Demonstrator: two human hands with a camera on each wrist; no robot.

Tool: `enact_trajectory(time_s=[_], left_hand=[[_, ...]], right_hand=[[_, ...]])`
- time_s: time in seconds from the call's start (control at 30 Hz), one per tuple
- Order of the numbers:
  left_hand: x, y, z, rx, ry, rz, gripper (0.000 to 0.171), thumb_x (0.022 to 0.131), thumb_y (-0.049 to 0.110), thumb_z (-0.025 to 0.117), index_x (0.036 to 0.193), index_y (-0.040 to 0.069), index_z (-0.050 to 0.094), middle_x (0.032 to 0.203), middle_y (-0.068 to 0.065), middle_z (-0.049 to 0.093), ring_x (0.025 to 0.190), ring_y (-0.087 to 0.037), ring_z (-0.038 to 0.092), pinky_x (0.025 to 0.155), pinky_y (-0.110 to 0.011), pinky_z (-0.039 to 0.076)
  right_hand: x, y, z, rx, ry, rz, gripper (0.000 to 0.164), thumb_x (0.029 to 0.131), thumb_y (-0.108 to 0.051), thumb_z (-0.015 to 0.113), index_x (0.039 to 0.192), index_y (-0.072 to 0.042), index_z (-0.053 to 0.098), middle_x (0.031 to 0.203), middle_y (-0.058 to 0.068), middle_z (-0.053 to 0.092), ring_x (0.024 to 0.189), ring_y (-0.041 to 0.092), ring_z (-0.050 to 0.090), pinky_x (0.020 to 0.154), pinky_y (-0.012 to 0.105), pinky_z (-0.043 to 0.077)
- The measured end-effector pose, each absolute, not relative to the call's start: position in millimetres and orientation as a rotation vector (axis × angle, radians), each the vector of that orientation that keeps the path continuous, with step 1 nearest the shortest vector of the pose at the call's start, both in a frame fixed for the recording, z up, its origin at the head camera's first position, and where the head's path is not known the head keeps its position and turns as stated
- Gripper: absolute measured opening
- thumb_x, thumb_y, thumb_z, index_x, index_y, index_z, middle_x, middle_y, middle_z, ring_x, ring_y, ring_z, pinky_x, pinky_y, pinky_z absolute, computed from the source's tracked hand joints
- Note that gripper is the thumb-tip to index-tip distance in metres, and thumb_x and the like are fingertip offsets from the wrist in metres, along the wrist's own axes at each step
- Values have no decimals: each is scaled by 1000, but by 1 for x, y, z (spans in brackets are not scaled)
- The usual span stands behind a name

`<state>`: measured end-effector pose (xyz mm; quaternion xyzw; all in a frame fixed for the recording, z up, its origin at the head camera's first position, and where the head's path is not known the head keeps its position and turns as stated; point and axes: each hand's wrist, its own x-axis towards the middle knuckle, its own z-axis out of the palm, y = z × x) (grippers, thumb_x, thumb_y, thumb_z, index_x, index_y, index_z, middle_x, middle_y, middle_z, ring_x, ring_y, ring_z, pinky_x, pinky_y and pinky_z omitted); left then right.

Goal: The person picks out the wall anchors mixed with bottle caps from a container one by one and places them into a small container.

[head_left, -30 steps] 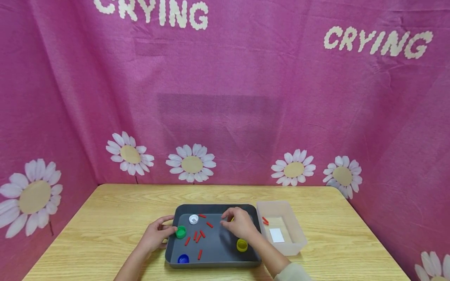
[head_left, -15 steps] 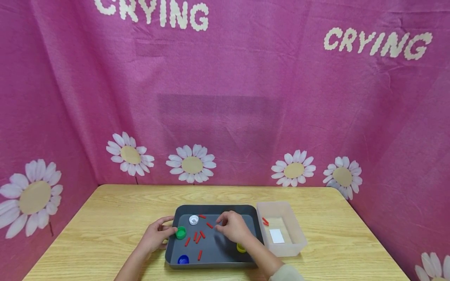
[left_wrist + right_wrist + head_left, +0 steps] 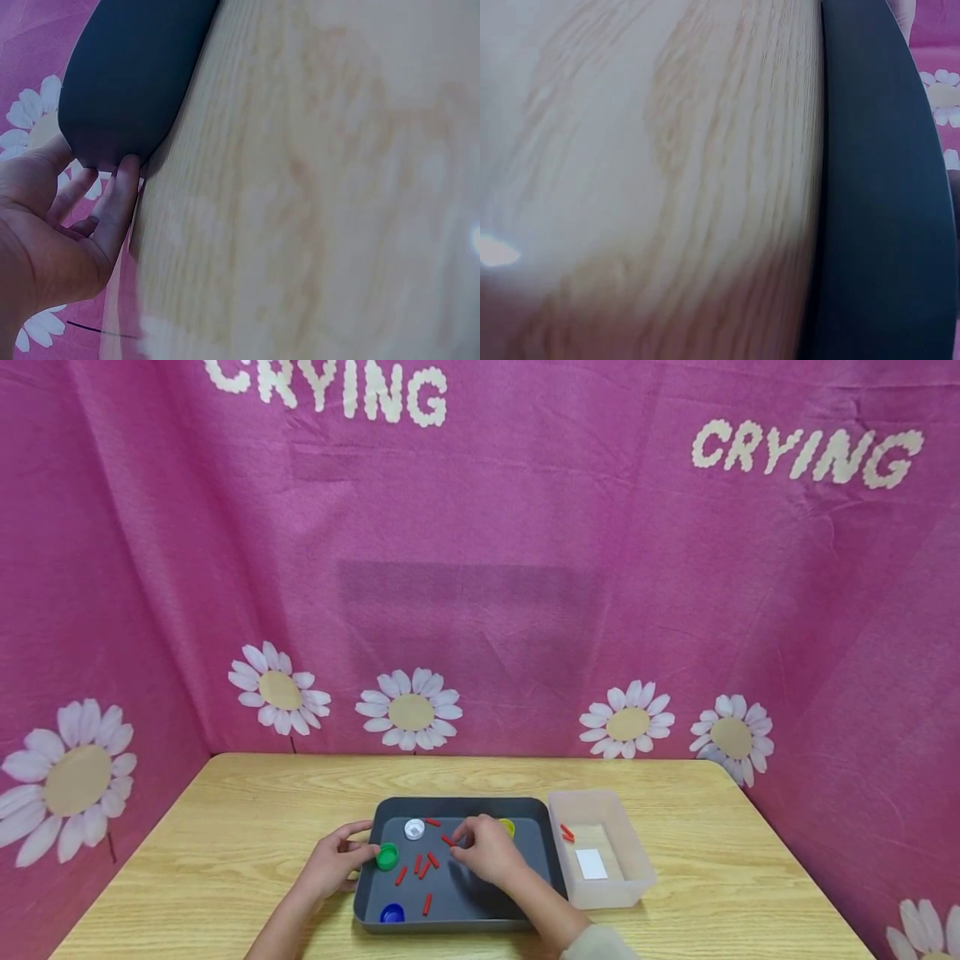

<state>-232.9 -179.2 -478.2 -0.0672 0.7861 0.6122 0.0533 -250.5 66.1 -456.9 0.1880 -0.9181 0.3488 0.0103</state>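
A dark grey tray [image 3: 457, 926] holds several short red sticks [image 3: 427, 904] and coloured bottle caps. My left hand [image 3: 333, 862] grips its left side, thumb over the rim beside a green cap [image 3: 387, 857]; in the left wrist view the fingers [image 3: 120, 187] press against the outer wall. Over the middle of the tray, my right hand [image 3: 489, 853] has its thumb and forefinger spread apart around the near end of a red stick [image 3: 447, 840]. A yellow cap [image 3: 508, 827] shows just behind this hand. The right wrist view shows the tray wall [image 3: 885, 187] but not the fingers.
A white cap [image 3: 414, 829] lies near the tray's back left, and a blue cap [image 3: 392, 913] sits in its front left corner. Against the tray's right side stands a translucent box [image 3: 637, 864] with red sticks [image 3: 567, 833] and a white card [image 3: 591, 863] in it.
My right hand has moved left and lower across the tray to the red stick, uncovering the back yellow cap and covering the front one. My left hand stays on the tray.
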Motion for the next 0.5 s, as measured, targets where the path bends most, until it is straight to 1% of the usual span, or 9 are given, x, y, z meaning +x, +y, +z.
enact_trajectory(time_s=[0.3, 0.5], left_hand=[[-233, -179, -479, -201, 2381, 1889, 50, 85, 12, 65, 131, 1, 49, 97, -13, 65, 75, -17, 60, 59, -38, 57], [-233, -179, -479, -211, 2379, 1884, 50, 85, 12, 65, 132, 2, 49, 98, -13, 65, 75, -17, 61, 59, -37, 57]], right_hand=[[-254, 60, -460, 537, -2884, 1071, 14, 77, -12, 73, 88, -6, 68, 74, 3, 55, 65, 9, 46, 56, 21, 39], [-256, 58, -466, 491, -2909, 1070, 16, 77, -12, 74, 90, -6, 67, 74, 2, 53, 64, 9, 46, 55, 22, 39]])
